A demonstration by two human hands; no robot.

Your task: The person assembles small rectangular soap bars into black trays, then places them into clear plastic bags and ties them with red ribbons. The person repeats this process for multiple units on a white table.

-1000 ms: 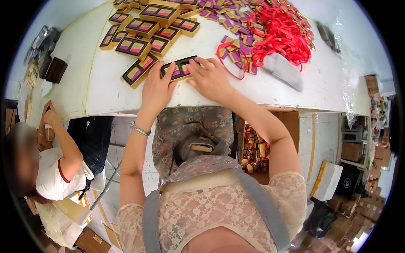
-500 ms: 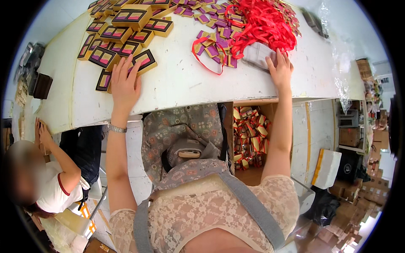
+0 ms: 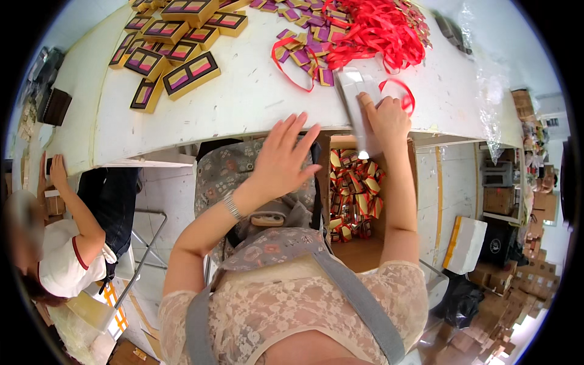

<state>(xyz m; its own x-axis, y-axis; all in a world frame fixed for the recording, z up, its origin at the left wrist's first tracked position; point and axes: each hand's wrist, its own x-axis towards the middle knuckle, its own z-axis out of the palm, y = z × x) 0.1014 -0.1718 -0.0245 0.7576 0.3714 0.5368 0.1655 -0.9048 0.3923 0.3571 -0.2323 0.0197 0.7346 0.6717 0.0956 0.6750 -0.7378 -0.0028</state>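
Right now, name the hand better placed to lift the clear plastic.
Probably the right hand: its fingers touch the clear plastic. The left hand, spread open, is apart from it, off to the left.

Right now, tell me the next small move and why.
Perhaps bring the open left hand to the clear, flat plastic packaging: only the right hand holds it, and its near end reaches past the front edge of the white table.

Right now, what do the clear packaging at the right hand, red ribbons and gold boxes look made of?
Clear packaging: probably thin glossy plastic, transparent with bright glare. Red ribbons: likely satiny fabric, shiny and softly looped. Gold boxes: perhaps card with a smooth gold finish, given crisp, flat sides.
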